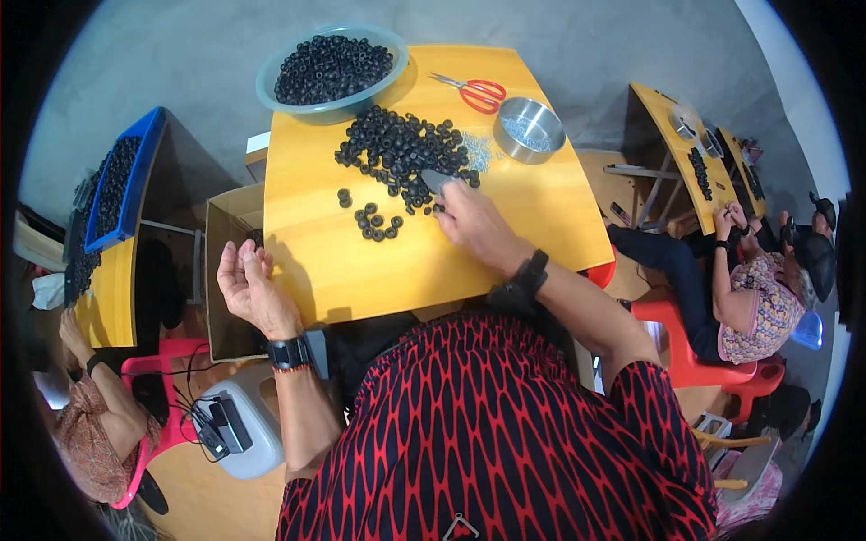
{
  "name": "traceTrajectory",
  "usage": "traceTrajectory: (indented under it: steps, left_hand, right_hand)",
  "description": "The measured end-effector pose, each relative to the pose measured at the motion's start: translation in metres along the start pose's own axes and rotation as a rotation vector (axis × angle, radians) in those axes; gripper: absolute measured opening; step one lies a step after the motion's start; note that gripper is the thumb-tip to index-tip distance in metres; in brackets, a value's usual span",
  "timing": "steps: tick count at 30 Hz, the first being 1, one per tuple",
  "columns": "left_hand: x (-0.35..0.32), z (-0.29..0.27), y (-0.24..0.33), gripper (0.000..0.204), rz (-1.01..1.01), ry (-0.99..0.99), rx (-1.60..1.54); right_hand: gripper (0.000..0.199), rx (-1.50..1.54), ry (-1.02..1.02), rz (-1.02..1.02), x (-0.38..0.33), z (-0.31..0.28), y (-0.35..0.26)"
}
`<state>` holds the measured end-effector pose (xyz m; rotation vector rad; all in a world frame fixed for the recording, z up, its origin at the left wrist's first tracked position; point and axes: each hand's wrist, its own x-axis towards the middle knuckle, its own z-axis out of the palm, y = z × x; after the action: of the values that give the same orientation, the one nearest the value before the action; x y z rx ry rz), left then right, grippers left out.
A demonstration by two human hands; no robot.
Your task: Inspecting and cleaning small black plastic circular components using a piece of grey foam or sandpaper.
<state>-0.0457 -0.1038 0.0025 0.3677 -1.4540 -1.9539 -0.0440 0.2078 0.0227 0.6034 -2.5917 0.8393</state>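
Observation:
A pile of small round black parts with holes (397, 144) lies on the yellow table (505, 234). Over its near right edge is my right hand (474, 221), closed around a small grey flat-bladed tool (435, 181). The exact kind of tool is hard to make out. Several loose black parts (371, 221) lie apart in front of the pile. My left hand (253, 284) is raised beside the table's left edge, fingers bent and apart, with nothing visible in it. Small silvery pieces (478, 151) are scattered at the pile's right side.
A pale blue basin (266, 86) full of black parts stands at the far left. Red-handled scissors (478, 93) and a metal bowl (557, 142) are at the far right. Below the left edge is a cardboard box (221, 298). Other people sit at tables on both sides.

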Motion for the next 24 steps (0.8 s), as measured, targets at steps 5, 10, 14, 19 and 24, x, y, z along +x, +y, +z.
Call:
traceTrajectory:
  steps: [5,10,14,19,24]
  left_hand:
    - [-0.032,0.034,0.066,0.033,0.036,-0.404,-0.122]
    - [-0.060,0.084,0.119,0.044,0.065,-1.082,-0.396]
    - [-0.076,0.129,0.189,0.097,-0.104,-1.315,-0.600]
    - [0.011,0.164,0.213,0.102,0.422,-1.950,0.023]
    - [-0.005,0.218,0.218,0.100,0.415,-1.882,-0.063]
  right_hand:
    - [0.019,0.176,0.005,0.210,-0.024,-0.030,-0.023]
    - [0.048,0.253,0.040,0.396,-0.058,-0.043,-0.018]
    - [0.043,0.394,0.211,0.396,-0.058,-0.054,-0.017]
    - [0.048,0.455,0.210,0.496,-0.064,-0.051,-0.002]
    - [0.049,0.564,0.255,0.583,-0.065,-0.051,0.003]
